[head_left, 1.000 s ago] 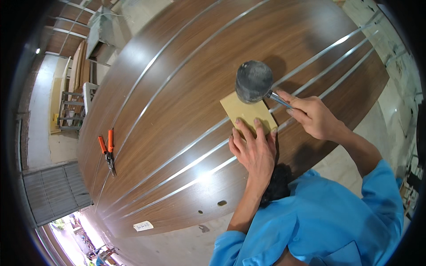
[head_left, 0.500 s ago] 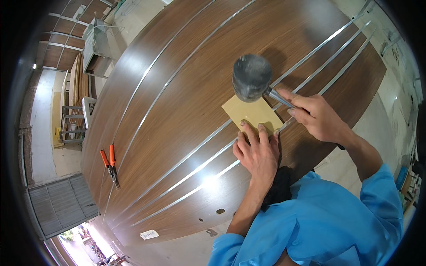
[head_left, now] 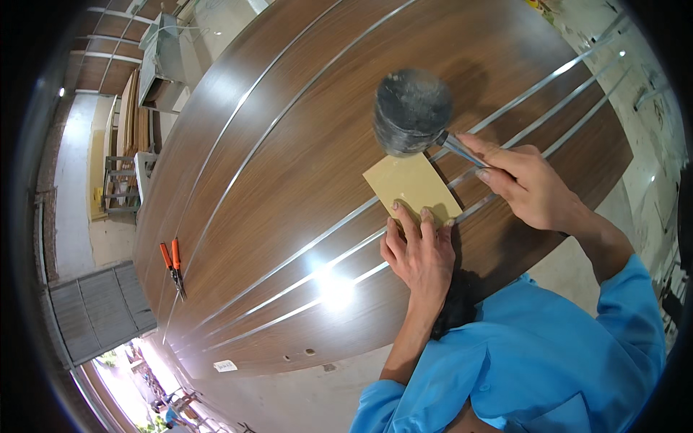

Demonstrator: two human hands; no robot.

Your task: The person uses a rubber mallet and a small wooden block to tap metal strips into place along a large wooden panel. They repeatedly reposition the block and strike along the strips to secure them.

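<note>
My right hand point(head_left: 533, 182) is closed round the handle of a mallet with a dark, scuffed, barrel-shaped head point(head_left: 412, 112). The head is held over the far edge of a flat tan rectangular block point(head_left: 410, 184); its shadow falls on the board beyond. My left hand point(head_left: 422, 256) has its fingertips on the block's near part and holds it down. Beneath the block lies a large wood-grain board point(head_left: 325, 155) with thin silvery strips running along it. Three strips point(head_left: 346, 254) pass under the block and come out on its other side.
Pliers-like snips with orange handles point(head_left: 173, 263) lie on the board's left part. A small white label point(head_left: 225, 366) and two small holes point(head_left: 310, 352) are near its front edge. A metal duct-like box point(head_left: 160, 68) and leaning boards point(head_left: 130, 119) stand at the far left.
The mallet head has risen a little off the block and looks larger, with my right hand moved slightly right. My left hand and the block stay together; the whole view has shifted slightly.
</note>
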